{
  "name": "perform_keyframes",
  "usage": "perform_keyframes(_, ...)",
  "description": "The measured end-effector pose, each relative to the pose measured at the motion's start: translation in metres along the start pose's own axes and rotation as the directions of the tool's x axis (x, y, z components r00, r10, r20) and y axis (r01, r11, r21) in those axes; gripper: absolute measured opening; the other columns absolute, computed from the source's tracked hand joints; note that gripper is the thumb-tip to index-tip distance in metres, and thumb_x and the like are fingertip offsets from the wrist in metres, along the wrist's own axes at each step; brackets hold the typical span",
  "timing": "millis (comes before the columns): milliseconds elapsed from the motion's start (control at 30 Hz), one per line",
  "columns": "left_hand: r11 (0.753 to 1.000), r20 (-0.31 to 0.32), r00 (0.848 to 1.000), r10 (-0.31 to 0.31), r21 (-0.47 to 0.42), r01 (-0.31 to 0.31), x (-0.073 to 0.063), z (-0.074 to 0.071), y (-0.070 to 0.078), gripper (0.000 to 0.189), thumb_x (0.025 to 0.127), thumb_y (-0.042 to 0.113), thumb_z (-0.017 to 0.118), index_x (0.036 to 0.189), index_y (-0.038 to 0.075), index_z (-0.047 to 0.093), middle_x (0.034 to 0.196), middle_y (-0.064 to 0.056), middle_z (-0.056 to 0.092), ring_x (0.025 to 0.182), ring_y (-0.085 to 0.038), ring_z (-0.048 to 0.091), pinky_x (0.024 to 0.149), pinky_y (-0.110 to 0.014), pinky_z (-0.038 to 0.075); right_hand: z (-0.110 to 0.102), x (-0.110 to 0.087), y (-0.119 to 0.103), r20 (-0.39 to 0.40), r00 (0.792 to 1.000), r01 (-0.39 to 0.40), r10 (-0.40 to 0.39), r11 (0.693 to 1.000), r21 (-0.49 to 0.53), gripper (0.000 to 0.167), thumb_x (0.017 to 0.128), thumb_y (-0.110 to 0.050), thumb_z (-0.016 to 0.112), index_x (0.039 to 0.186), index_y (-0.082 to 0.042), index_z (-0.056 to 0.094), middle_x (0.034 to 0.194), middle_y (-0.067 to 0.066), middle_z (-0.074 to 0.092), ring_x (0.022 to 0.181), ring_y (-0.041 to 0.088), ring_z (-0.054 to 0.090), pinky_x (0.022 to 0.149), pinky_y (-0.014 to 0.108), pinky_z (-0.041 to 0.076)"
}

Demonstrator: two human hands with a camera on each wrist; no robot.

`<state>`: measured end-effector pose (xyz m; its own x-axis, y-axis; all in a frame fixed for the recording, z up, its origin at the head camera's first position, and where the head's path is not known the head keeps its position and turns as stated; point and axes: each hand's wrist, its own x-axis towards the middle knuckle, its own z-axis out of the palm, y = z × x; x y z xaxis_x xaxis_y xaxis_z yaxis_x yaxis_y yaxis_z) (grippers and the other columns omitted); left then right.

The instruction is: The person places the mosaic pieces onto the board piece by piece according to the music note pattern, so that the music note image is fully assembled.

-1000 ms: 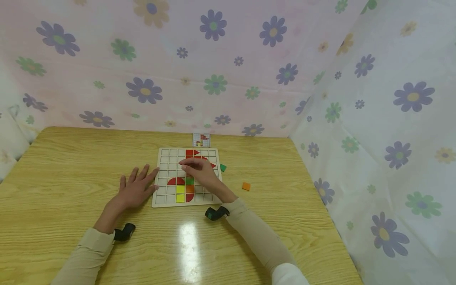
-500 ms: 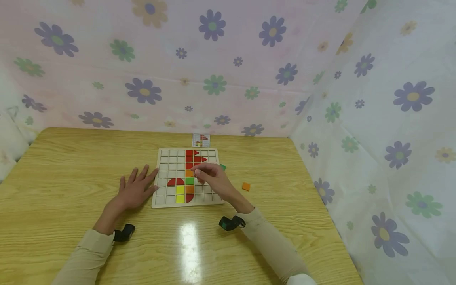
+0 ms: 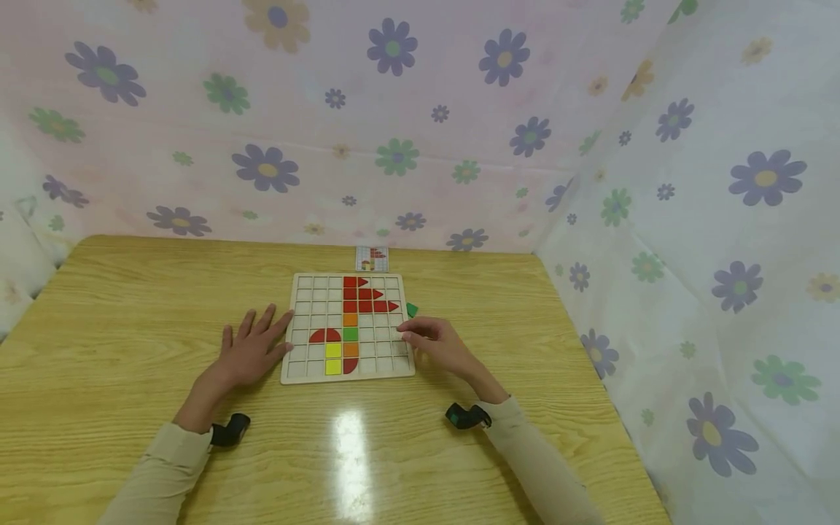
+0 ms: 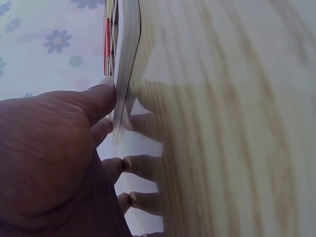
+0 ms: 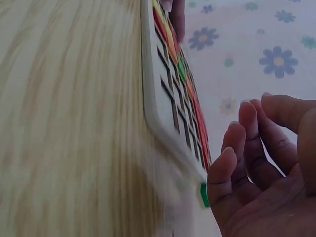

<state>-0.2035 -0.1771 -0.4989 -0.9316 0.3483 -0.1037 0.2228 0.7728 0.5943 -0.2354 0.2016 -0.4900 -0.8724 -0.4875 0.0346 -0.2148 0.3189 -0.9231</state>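
Observation:
A wooden grid board lies on the table. Its cells hold several red squares and triangles, a red quarter circle, an upper orange tile, a green tile and yellow tiles. My left hand rests flat with spread fingers at the board's left edge; in the left wrist view its thumb touches the rim. Over the board's right edge hovers my right hand, fingers loosely bent. In the right wrist view the right hand has nothing between its fingertips.
A small pattern card lies behind the board, near the floral curtain. A loose green piece sits just off the board's right edge. The wooden table extends around the board.
My right hand has moved right and toward me, from the board's middle to its right edge, uncovering the red rows and upper orange tile. It now covers the loose orange tile. My left hand stays.

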Motion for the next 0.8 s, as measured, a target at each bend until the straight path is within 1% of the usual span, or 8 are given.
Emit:
perform_keyframes(133,1.000,0.002,1.000,0.001,-0.007,-0.001,0.000,0.001,0.000,0.067,0.108,0.039,0.050,0.162,0.009,0.025,0.167,-0.029,0.007,0.150,-0.058,-0.006,0.109,-0.079,-0.011,-0.016,-0.012,0.010,-0.032,0.999,0.000,-0.002,0.998,-0.061,0.024,0.102,-0.006,0.062,0.122,0.005,0.070,0.114,0.023,0.071,0.092,0.040,0.065,0.073,0.028,0.054)
perform_keyframes(233,1.000,0.004,1.000,0.000,-0.015,0.000,-0.001,0.001,0.001,0.067,0.108,0.037,0.050,0.162,0.008,0.025,0.167,-0.029,0.007,0.150,-0.058,-0.006,0.109,-0.079,-0.012,-0.026,-0.021,0.016,-0.092,0.996,-0.020,0.009,0.994,-0.111,0.024,0.099,-0.004,0.066,0.120,0.005,0.071,0.108,0.024,0.072,0.087,0.032,0.066,0.072,0.024,0.053)
perform_keyframes(300,1.000,0.003,1.000,0.001,-0.016,-0.001,-0.001,0.000,0.002,0.066,0.108,0.037,0.050,0.162,0.008,0.025,0.167,-0.029,0.007,0.150,-0.058,-0.005,0.109,-0.079,-0.012,-0.031,-0.026,0.019,-0.151,0.988,-0.062,0.038,0.986,-0.153,0.024,0.096,-0.002,0.069,0.119,0.004,0.072,0.104,0.022,0.072,0.086,0.024,0.065,0.074,0.022,0.052)
perform_keyframes(367,1.000,0.002,1.000,-0.001,-0.014,0.001,-0.001,0.000,0.003,0.066,0.108,0.036,0.051,0.162,0.007,0.026,0.167,-0.029,0.007,0.150,-0.058,-0.005,0.109,-0.079,-0.011,-0.035,-0.031,0.020,-0.208,0.975,-0.111,0.073,0.977,-0.180,0.025,0.094,-0.001,0.070,0.119,0.004,0.072,0.104,0.021,0.071,0.088,0.021,0.064,0.075,0.024,0.052)
perform_keyframes(500,1.000,-0.004,1.000,-0.005,-0.005,0.005,0.000,0.000,0.004,0.066,0.108,0.036,0.051,0.162,0.007,0.026,0.167,-0.029,0.008,0.150,-0.058,-0.004,0.110,-0.079,-0.010,-0.039,-0.037,0.019,-0.287,0.947,-0.211,0.144,0.953,-0.218,0.032,0.090,0.002,0.071,0.122,0.004,0.070,0.113,0.021,0.069,0.098,0.028,0.063,0.084,0.033,0.051)
perform_keyframes(633,1.000,-0.004,1.000,-0.010,-0.005,0.010,-0.001,-0.001,0.005,0.065,0.108,0.035,0.051,0.161,0.006,0.026,0.166,-0.030,0.008,0.150,-0.058,-0.004,0.110,-0.079,-0.009,-0.041,-0.040,0.019,-0.321,0.927,-0.285,0.194,0.920,-0.268,0.035,0.088,0.000,0.072,0.123,0.003,0.070,0.119,0.019,0.070,0.104,0.031,0.062,0.089,0.040,0.050)
perform_keyframes(700,1.000,-0.004,1.000,-0.008,-0.005,0.008,-0.001,-0.001,0.005,0.066,0.108,0.036,0.050,0.161,0.007,0.026,0.166,-0.030,0.008,0.150,-0.058,-0.004,0.109,-0.079,-0.010,-0.042,-0.041,0.020,-0.332,0.921,-0.303,0.203,0.909,-0.285,0.031,0.089,-0.001,0.073,0.120,0.002,0.072,0.118,0.018,0.071,0.101,0.030,0.063,0.088,0.040,0.051)
perform_keyframes(800,1.000,-0.002,1.000,-0.008,-0.009,0.008,-0.001,-0.002,0.005,0.066,0.108,0.035,0.051,0.161,0.006,0.026,0.167,-0.030,0.008,0.150,-0.058,-0.005,0.109,-0.079,-0.010,-0.043,-0.040,0.021,-0.334,0.920,-0.306,0.203,0.906,-0.292,0.025,0.090,-0.002,0.075,0.115,0.000,0.075,0.113,0.017,0.073,0.095,0.026,0.065,0.084,0.035,0.052)
